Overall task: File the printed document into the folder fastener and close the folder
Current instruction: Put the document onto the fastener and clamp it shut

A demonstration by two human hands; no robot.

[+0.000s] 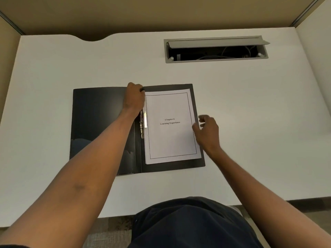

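Smooth white surface [53, 72] with a gray cable slot [215, 49] at 1 o'clock. At the middle, flat black folder [100, 122], open. White printed document [170, 136] on the folder's right half, beside the shiny metal fastener [143, 122]. Left hand [134, 98] at the paper's top corner, at 11 o'clock, fingers curled tight; cannot tell on what. Right hand [207, 129] at 3 o'clock, loosely spread, holding nothing.
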